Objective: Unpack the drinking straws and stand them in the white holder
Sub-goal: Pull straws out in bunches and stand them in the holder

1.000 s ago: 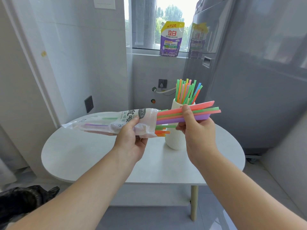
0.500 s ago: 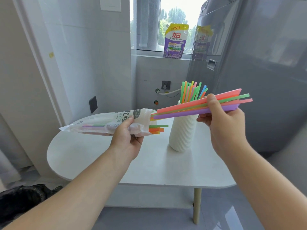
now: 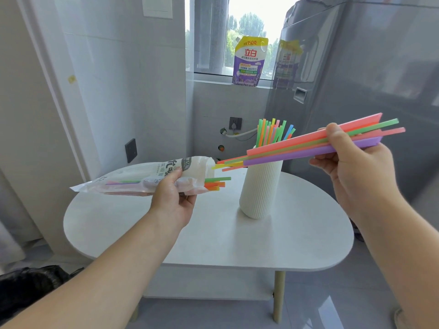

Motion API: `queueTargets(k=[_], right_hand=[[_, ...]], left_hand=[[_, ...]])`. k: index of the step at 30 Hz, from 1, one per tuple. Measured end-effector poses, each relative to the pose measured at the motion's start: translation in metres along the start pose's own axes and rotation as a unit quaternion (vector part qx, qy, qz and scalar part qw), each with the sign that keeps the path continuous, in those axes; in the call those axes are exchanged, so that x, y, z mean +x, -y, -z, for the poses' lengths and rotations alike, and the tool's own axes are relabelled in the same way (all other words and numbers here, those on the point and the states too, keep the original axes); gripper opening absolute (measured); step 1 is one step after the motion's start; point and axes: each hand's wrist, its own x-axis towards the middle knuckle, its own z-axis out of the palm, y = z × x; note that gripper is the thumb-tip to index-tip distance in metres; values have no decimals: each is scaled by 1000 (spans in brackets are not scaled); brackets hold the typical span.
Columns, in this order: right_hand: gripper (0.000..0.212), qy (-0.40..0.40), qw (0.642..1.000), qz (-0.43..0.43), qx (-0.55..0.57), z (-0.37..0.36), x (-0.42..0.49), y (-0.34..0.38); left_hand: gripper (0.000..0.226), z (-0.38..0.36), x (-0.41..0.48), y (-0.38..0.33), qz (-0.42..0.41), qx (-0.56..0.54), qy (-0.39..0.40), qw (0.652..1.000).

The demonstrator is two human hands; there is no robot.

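The white holder [image 3: 260, 188] hides its straws' [image 3: 273, 132] lower ends.

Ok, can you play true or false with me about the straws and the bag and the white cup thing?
1. The right hand holds a bunch of straws. True.
2. The white holder is empty. False: coloured straws already stand in it.
3. The left hand holds the straw bag. True.
4. The bag is empty. False: green and orange straws poke out of its open end.
5. The holder lies on its side. False: it stands upright on the white table.
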Motion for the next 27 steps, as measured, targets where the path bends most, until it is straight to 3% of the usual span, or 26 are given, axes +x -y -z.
queueTargets(k=[10, 15, 27], right_hand=[[10, -50, 999, 19, -2, 21, 11, 19], [22, -79, 996, 41, -13, 28, 28, 33], [14, -96, 983, 90, -129, 8, 37, 49]], left_hand=[[44, 2, 2, 7, -1, 7, 16, 1000], [43, 1, 3, 10, 1, 5, 20, 1000], [43, 1, 3, 12, 4, 18, 27, 999]])
